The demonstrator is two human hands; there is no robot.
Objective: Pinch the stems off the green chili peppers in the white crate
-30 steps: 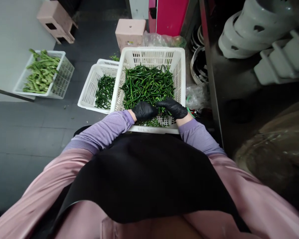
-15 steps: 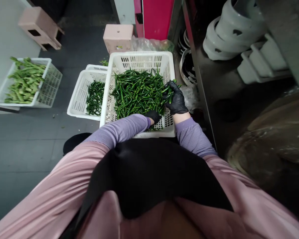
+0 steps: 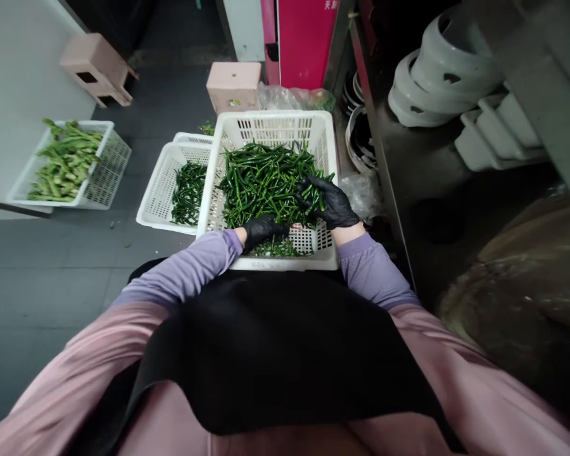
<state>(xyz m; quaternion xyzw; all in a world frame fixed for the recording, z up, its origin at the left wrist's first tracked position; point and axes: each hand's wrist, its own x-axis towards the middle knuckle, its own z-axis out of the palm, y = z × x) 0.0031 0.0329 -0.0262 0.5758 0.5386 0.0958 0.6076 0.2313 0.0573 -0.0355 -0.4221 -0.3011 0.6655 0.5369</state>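
Dark tiled floor under pink stools and white baskets (the largest basket perhaps raised)

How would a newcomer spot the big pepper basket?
Start at the bright pink panel up top; come down to the large white basket of green peppers. Unlike the smaller white basket beside it, this one has black-gloved hands over it.

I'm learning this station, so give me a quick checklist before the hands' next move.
1. Gloves on: ok; left hand and right hand both wear black gloves.
2. Right hand holding green chillies: ok, several show in it.
3. Left hand's grip: cannot tell; its fingertips are unclear.
4. Large white basket upright: ok.
5. Basket bottom free of green bits: not ok, some lie near the front.
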